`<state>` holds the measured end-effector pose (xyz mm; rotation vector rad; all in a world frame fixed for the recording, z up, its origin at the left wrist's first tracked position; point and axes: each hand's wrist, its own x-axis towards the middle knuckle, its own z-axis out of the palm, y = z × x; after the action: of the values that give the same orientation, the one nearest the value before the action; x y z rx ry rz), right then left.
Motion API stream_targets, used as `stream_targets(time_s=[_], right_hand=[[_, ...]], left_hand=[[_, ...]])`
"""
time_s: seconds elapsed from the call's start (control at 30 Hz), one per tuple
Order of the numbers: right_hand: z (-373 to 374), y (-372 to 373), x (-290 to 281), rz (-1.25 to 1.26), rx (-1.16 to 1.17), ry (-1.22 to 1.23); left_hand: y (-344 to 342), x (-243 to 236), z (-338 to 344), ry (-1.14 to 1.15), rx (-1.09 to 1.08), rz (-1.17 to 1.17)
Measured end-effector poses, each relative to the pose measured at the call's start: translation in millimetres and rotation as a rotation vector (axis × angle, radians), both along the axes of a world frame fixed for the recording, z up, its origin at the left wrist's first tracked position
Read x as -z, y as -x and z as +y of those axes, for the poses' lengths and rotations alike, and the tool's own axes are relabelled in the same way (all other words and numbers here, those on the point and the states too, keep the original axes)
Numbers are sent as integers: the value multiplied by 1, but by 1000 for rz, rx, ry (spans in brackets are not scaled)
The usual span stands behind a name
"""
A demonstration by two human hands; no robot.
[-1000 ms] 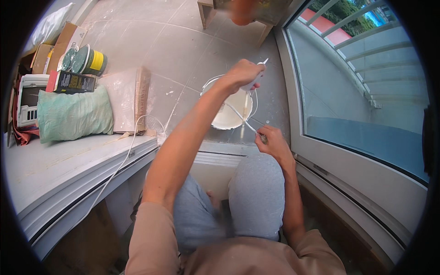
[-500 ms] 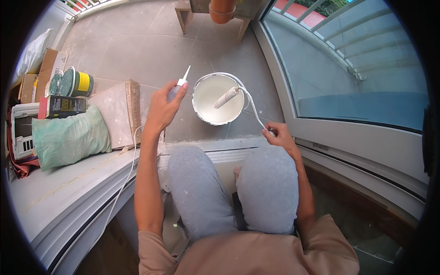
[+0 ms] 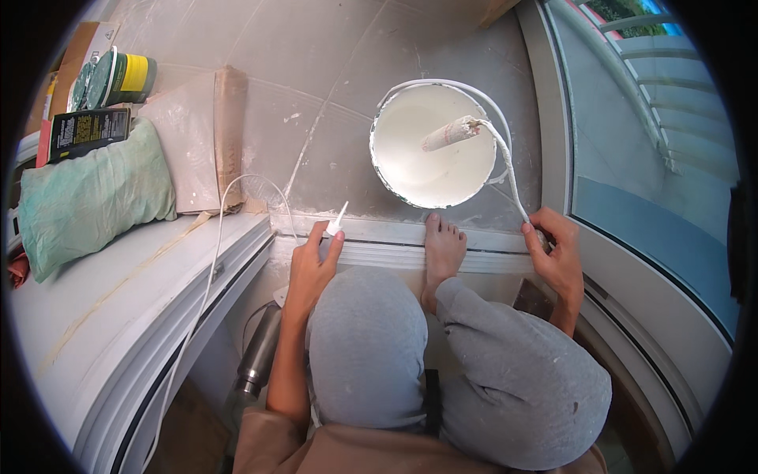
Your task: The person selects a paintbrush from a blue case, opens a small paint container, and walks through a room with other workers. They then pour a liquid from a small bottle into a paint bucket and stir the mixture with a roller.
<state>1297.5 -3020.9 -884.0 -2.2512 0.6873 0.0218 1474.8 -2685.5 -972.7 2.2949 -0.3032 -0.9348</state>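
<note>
My left hand (image 3: 314, 261) is closed around a small squeeze bottle with a white pointed nozzle (image 3: 339, 220); its body is mostly hidden by my fingers, above the door track. My right hand (image 3: 557, 251) grips the handle of a paint roller (image 3: 452, 134), holding it by its near end. The roller's thin white-coated rod arcs over the rim of a round bucket (image 3: 376, 162), and its sleeve rests inside, over white paint (image 3: 414, 167). The bucket stands on the tiles beyond my bare foot (image 3: 444, 243).
On the left lie a green bag (image 3: 99, 193), a dusty paper sack (image 3: 185, 142), a dark box (image 3: 88, 133) and a green tub with a yellow label (image 3: 122, 77). A white cable (image 3: 207, 288) loops across the sill. The glass door (image 3: 632, 213) stands right; a metal bottle (image 3: 259, 351) lies by my left arm.
My view has shifted, and my bare foot now shows on the track near the bucket. My left hand has come down with the squeeze bottle. My right hand still holds the roller.
</note>
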Motion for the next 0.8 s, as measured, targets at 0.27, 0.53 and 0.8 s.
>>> stream_targets(time_s=[0.27,0.53,0.8], right_hand=[[3,-24,-30,81,-142,116],[7,-38,-30,49,-107,126],[9,-44,-37,10,-126,139]], left_hand=[[18,17,-32,-377,249,39],[-14,-42,-32,375,-429,402],[-63,-71,-28,614,-552,132]])
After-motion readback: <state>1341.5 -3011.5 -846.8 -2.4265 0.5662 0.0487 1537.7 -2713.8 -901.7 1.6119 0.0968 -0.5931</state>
